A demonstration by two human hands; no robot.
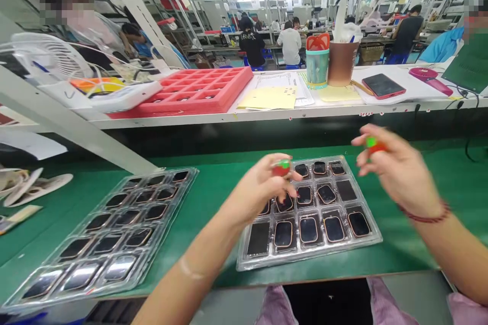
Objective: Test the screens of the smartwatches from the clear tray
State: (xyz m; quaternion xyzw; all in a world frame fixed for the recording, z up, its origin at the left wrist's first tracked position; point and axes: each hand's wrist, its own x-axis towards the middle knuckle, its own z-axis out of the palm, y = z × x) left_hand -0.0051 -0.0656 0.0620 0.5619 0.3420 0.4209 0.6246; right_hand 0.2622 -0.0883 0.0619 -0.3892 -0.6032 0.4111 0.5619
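The left forearm (196, 259) crosses bottom centre; the nearer left hand (265, 180), grip unclear, overlaps the centre-right tray (308, 254) at upper left; the right hand (402, 172), fingers parted, hangs beyond upper right.

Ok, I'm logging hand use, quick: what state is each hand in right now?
Left hand: half-curled over the right tray; whether it holds anything can't be told.
Right hand: open, fingers bent, right of that tray; nothing seen held.
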